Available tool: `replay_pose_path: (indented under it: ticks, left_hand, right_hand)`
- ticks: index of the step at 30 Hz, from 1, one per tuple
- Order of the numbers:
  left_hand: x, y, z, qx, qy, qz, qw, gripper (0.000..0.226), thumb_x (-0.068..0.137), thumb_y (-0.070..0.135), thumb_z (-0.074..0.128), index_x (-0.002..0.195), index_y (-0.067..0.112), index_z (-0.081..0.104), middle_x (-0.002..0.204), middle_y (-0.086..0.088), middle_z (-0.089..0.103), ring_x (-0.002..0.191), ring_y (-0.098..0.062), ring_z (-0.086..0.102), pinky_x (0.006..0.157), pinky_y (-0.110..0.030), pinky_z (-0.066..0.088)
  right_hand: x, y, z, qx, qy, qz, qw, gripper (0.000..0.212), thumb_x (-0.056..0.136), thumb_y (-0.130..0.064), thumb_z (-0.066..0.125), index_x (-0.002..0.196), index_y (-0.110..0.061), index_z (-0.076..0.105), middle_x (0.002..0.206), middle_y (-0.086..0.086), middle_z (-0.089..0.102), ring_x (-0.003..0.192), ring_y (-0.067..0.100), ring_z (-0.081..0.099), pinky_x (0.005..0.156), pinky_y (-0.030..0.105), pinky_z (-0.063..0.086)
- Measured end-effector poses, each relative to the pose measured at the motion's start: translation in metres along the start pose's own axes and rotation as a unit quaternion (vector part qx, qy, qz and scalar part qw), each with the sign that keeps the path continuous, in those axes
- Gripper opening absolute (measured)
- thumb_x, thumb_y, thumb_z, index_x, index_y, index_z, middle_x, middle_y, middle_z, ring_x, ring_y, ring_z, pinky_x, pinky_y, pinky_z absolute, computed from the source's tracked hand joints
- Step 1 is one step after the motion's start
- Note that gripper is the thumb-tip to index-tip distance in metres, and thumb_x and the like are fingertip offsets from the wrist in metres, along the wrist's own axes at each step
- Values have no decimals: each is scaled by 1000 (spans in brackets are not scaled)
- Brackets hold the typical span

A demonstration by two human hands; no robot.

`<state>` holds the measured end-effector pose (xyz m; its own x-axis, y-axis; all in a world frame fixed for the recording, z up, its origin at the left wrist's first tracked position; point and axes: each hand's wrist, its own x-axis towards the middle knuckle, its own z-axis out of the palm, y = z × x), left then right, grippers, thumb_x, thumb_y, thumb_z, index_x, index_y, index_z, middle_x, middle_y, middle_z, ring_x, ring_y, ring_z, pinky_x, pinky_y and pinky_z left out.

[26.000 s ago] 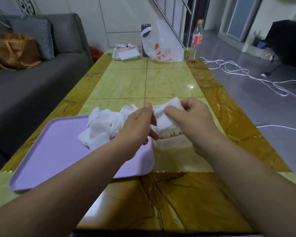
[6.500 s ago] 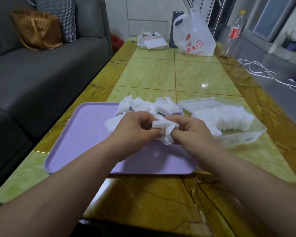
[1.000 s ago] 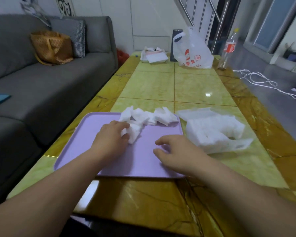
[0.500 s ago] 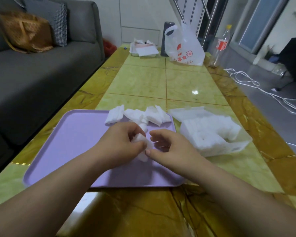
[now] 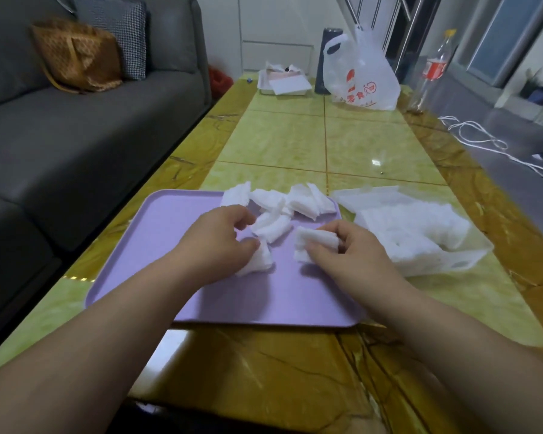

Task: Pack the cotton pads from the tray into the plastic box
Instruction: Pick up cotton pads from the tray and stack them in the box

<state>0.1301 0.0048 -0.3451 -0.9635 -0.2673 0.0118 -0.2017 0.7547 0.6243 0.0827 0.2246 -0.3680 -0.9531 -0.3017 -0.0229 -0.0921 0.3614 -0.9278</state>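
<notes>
A lilac tray (image 5: 157, 233) lies on the yellow stone table. White cotton pads (image 5: 298, 200) are heaped at its far right corner, and a few more pads (image 5: 273, 227) sit just in front. My left hand (image 5: 213, 242) pinches a small bunch of pads (image 5: 257, 261) against the tray. My right hand (image 5: 345, 252) grips another stack of pads (image 5: 314, 241) above the tray's right side. To the right stands the clear plastic box (image 5: 464, 261), packed with white pads (image 5: 414, 227); its clear lid (image 5: 367, 195) lies behind it.
A grey sofa (image 5: 76, 126) with a brown bag (image 5: 76, 57) runs along the left. At the table's far end are a white plastic bag (image 5: 361, 76), a dark cylinder (image 5: 326, 61), a small white tray of papers (image 5: 284, 84) and a bottle (image 5: 430, 70). White cables (image 5: 483, 145) trail on the floor.
My hands, together on one bunch of pads half a second ago, have drawn apart. Each now holds its own bunch, the right one shifted towards the box.
</notes>
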Motion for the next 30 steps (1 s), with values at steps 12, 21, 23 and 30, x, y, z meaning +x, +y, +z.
replay_pose_path:
  ticks: [12,21,23,30]
  left_hand:
    - [-5,-1,-1,-29,-157,-40,986,24,81,35,81,95,19,70,82,7,65,68,-7,54,58,-19,41]
    - [-11,7,-7,-302,-173,4,937,26,90,1,72,108,19,75,98,-6,76,83,-15,71,69,-27,57]
    - [-11,9,-2,-307,-190,11,932,31,85,-2,78,110,15,73,104,-10,78,89,-22,74,79,-37,59]
    - [-12,17,13,-280,-149,11,948,30,76,1,86,100,11,71,93,-9,80,74,-9,70,68,-21,54]
  right_hand:
    - [0,-1,0,-45,-25,26,998,10,90,-28,74,94,-22,66,83,-4,68,74,14,60,68,32,46]
    - [6,2,-3,-2,-38,40,998,3,94,-24,73,97,-23,73,91,2,78,90,24,73,83,42,58]
    - [6,3,-4,16,-66,34,997,9,98,-19,68,101,-23,76,95,3,80,97,28,74,88,44,58]
    - [1,-3,-8,48,-195,37,979,32,108,-10,49,117,-25,76,115,-5,79,116,16,70,102,32,53]
